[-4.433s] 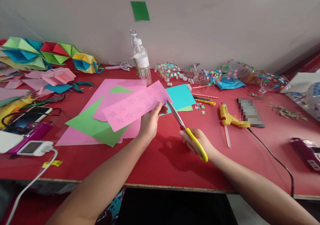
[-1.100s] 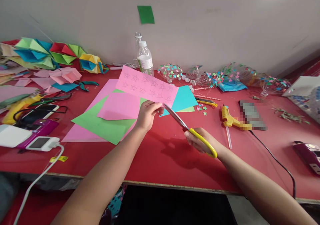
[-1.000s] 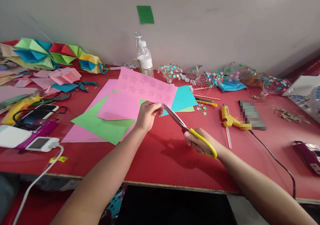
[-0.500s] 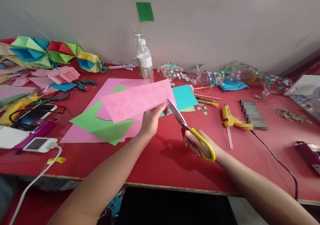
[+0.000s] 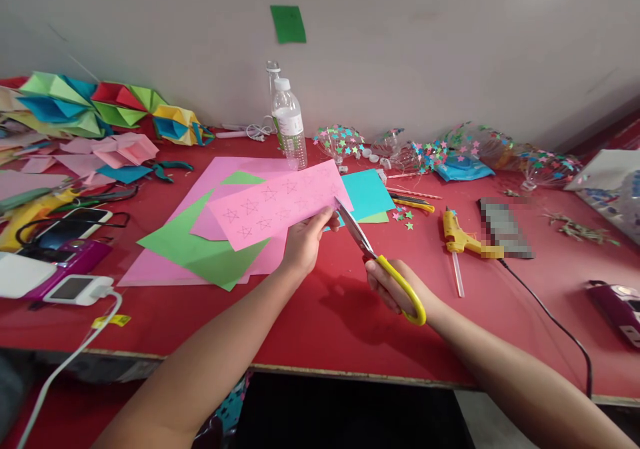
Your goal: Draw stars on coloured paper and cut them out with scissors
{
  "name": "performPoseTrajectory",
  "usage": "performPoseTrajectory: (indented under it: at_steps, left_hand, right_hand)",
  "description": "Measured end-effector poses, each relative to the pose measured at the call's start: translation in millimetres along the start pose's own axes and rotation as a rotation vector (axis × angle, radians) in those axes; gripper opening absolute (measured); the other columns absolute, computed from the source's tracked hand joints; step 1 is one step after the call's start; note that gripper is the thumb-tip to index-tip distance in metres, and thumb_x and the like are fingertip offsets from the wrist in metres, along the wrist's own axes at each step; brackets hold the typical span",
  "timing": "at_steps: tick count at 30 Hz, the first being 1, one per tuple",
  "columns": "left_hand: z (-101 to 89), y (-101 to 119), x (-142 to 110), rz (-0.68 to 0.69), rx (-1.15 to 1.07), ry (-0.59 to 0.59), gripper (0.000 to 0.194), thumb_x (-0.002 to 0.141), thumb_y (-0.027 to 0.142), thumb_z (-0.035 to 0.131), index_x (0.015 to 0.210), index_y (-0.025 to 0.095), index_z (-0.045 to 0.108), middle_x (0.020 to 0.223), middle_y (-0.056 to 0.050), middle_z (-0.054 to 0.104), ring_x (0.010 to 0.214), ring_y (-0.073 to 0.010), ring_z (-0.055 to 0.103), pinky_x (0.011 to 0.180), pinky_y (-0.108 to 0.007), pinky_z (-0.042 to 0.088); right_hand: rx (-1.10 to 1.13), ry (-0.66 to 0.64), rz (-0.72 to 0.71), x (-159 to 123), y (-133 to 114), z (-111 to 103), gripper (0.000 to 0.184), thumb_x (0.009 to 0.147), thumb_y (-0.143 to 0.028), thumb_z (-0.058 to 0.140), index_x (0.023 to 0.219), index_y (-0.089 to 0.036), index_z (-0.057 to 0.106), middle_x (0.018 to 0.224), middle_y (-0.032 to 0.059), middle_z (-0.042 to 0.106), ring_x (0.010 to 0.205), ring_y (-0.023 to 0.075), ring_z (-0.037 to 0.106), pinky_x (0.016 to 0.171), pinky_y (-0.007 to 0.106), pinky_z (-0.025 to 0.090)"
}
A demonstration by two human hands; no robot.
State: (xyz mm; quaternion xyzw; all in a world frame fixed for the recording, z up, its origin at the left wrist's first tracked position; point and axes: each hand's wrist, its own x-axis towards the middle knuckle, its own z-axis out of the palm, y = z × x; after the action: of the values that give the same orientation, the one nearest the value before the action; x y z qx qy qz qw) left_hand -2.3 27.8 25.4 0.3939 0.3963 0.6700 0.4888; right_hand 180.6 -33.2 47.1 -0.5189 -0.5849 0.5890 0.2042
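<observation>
My left hand [image 5: 307, 239] pinches the lower right edge of a pink paper strip [image 5: 280, 202] that has several stars drawn on it in rows. In my right hand [image 5: 393, 286] is a pair of yellow-handled scissors [image 5: 370, 249], fingers wrapped in the handles. The blade tips meet the strip's right end, close to a drawn star and my left fingertips. Below the strip lie a green sheet [image 5: 200, 256], larger pink sheets [image 5: 150, 266] and a turquoise sheet [image 5: 370, 192].
Water bottles [image 5: 290, 129] stand by the wall, near clear plastic pieces decorated with stars [image 5: 340, 141]. A yellow glue gun [image 5: 455, 236], a box cutter [image 5: 413, 202] and small cut stars [image 5: 403, 216] lie to the right. Folded paper shapes [image 5: 60, 102] and phones [image 5: 75, 226] occupy the left.
The strip's left end has dipped slightly and shifted a little to the right. The scissors stay at its right end, their handles tipped slightly left.
</observation>
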Motion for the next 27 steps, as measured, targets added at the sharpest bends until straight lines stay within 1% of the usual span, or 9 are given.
performPoseTrajectory:
  at_steps: [7,13,16,20,23,27]
  left_hand:
    - [1.7,0.8,0.4,-0.015,-0.038,0.003,0.023,0.069,0.039,0.077,0.067,0.017,0.069,0.065,-0.002,0.066,0.062,-0.0127,0.06,0.064,-0.028,0.05]
    - [-0.6,0.1,1.3,-0.014,-0.045,-0.006,0.023,0.071,0.038,0.076,0.068,0.016,0.071,0.064,-0.002,0.067,0.06,-0.0122,0.06,0.062,-0.027,0.049]
    - [-0.9,2.4,2.5,-0.006,-0.043,-0.014,0.022,0.07,0.037,0.076,0.067,0.016,0.071,0.063,-0.002,0.066,0.059,-0.0122,0.06,0.061,-0.027,0.049]
    - [-1.9,7.0,4.9,0.013,-0.033,-0.029,0.02,0.07,0.035,0.075,0.063,0.016,0.069,0.061,-0.001,0.064,0.059,-0.0118,0.058,0.059,-0.026,0.048]
    - [-4.7,8.0,7.3,0.024,-0.012,-0.037,0.021,0.072,0.033,0.073,0.061,0.016,0.066,0.059,-0.001,0.062,0.056,-0.0111,0.057,0.057,-0.025,0.047]
    - [-10.0,6.8,11.2,0.058,0.017,-0.027,0.021,0.076,0.032,0.07,0.064,0.017,0.062,0.059,0.001,0.06,0.055,-0.0095,0.054,0.056,-0.023,0.045]
  right_hand:
    - [-0.03,0.013,0.015,1.2,-0.8,-1.4,0.065,0.077,-0.085,0.046,0.059,-0.023,0.04,0.035,-0.0085,0.034,0.03,0.0064,0.032,0.037,0.024,0.027]
    - [-0.047,0.01,-0.015,0.3,-3.0,-3.3,0.066,0.075,-0.087,0.045,0.058,-0.023,0.039,0.035,-0.0086,0.033,0.03,0.0062,0.031,0.036,0.023,0.026]
    - [-0.051,0.01,-0.006,1.2,-3.0,-4.7,0.068,0.073,-0.089,0.045,0.058,-0.023,0.038,0.035,-0.0086,0.034,0.03,0.006,0.032,0.036,0.022,0.026]
    - [-0.06,0.012,-0.003,2.6,-1.4,-6.5,0.067,0.071,-0.089,0.047,0.06,-0.023,0.038,0.035,-0.0088,0.035,0.03,0.0059,0.032,0.035,0.022,0.024]
    - [-0.067,-0.001,-0.017,3.1,-0.8,-8.4,0.066,0.074,-0.087,0.046,0.06,-0.023,0.039,0.035,-0.0084,0.036,0.029,0.006,0.032,0.035,0.022,0.025]
    - [-0.069,-0.045,-0.029,3.3,-2.2,-11.4,0.064,0.077,-0.084,0.046,0.06,-0.022,0.042,0.035,-0.008,0.037,0.029,0.0058,0.033,0.035,0.022,0.027]
